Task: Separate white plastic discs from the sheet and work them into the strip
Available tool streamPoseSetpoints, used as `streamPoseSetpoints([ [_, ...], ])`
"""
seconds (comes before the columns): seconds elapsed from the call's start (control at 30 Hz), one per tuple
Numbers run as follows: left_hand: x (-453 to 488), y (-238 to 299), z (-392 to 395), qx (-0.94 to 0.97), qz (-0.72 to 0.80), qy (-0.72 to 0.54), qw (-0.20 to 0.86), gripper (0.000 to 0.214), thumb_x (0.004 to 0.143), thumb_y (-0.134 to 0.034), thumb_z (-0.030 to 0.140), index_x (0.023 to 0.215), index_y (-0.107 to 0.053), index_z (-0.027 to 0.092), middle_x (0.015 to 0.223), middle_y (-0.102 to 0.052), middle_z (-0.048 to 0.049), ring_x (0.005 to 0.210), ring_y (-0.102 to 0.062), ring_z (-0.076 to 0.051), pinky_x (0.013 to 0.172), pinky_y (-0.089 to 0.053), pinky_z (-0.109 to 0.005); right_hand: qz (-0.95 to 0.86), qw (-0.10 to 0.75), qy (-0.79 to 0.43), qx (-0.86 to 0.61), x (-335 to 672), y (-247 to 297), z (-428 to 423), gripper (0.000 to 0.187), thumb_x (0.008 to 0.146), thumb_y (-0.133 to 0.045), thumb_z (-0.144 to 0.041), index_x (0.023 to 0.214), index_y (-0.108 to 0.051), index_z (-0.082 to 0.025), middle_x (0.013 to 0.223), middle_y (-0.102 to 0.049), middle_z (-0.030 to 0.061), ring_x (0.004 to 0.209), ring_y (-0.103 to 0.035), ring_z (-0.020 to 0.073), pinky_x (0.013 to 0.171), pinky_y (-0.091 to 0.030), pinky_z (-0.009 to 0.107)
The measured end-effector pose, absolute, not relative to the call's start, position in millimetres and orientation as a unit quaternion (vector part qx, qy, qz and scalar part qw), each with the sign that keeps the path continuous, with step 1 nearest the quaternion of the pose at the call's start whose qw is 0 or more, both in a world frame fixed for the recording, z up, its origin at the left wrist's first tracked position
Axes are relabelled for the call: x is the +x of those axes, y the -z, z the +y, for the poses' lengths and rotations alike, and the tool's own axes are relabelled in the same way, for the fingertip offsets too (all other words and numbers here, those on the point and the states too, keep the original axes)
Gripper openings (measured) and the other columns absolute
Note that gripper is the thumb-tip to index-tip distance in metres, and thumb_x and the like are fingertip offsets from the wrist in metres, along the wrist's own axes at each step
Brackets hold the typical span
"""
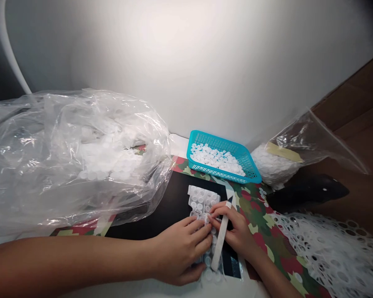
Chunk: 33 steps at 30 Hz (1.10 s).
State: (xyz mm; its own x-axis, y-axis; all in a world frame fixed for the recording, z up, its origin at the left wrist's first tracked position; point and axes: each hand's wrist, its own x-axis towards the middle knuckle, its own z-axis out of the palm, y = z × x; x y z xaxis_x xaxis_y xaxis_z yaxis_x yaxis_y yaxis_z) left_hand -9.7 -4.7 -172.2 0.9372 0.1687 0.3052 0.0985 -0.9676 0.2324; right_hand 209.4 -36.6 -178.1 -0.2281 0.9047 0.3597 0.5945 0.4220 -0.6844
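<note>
A white sheet of small round moulded pieces (200, 200) lies on a black mat (174, 203). My left hand (180, 254) lies flat on the sheet's near part, its fingers stretched out and pressing down. My right hand (234, 231) is closed round a white craft knife (221, 238), its tip close to my left fingertips over the sheet.
A turquoise basket (251, 159) with several loose white round pieces stands behind the mat. A big clear plastic bag (71, 153) of white sheets fills the left. A smaller bag (286, 161) lies at the right. Punched-out white webbing (332, 252) is piled near right.
</note>
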Motion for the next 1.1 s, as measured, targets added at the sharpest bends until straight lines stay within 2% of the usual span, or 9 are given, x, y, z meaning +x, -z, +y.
streamPoseSetpoints([
  [0.23, -8, 170, -4, 0.978, 0.061, -0.157, 0.124, 0.044, 0.089, -0.044, 0.035, 0.122, -0.049, 0.007, 0.116, -0.059, -0.0108, 0.114, -0.050, -0.027, 0.104, -0.031, -0.038, -0.783, 0.339, -0.250, -0.457, 204, 169, -39, 0.014, 0.087, -0.056, -0.011, 0.084, -0.056, -0.024, 0.096, -0.068, 0.0011, 0.093, -0.060, 0.0174, 0.085, -0.047, 0.032],
  [0.43, -9, 169, -4, 0.977, 0.063, -0.158, 0.127, 0.046, 0.088, -0.046, 0.036, 0.124, -0.047, 0.007, 0.120, -0.058, -0.0124, 0.115, -0.049, -0.027, 0.104, -0.031, -0.038, -0.776, 0.317, -0.265, -0.477, 203, 164, -38, 0.011, 0.089, -0.054, -0.014, 0.083, -0.058, -0.023, 0.097, -0.069, 0.0031, 0.091, -0.062, 0.0176, 0.082, -0.049, 0.031],
  [0.83, -8, 167, -5, 0.978, 0.065, -0.159, 0.117, 0.043, 0.088, -0.046, 0.036, 0.120, -0.048, 0.007, 0.115, -0.060, -0.0120, 0.110, -0.051, -0.026, 0.103, -0.033, -0.039, -0.785, 0.311, -0.254, -0.472, 202, 165, -38, 0.011, 0.091, -0.052, -0.016, 0.086, -0.057, -0.024, 0.092, -0.066, 0.0040, 0.087, -0.061, 0.0189, 0.079, -0.049, 0.033],
  [1.1, -9, 170, -5, 0.981, 0.070, -0.153, 0.098, 0.048, 0.089, -0.043, 0.037, 0.127, -0.045, 0.007, 0.126, -0.056, -0.0146, 0.120, -0.047, -0.029, 0.103, -0.033, -0.040, -0.774, 0.305, -0.261, -0.490, 212, 174, -43, 0.017, 0.097, -0.042, -0.025, 0.109, -0.054, -0.025, 0.100, -0.063, 0.0051, 0.094, -0.059, 0.0191, 0.083, -0.047, 0.032],
])
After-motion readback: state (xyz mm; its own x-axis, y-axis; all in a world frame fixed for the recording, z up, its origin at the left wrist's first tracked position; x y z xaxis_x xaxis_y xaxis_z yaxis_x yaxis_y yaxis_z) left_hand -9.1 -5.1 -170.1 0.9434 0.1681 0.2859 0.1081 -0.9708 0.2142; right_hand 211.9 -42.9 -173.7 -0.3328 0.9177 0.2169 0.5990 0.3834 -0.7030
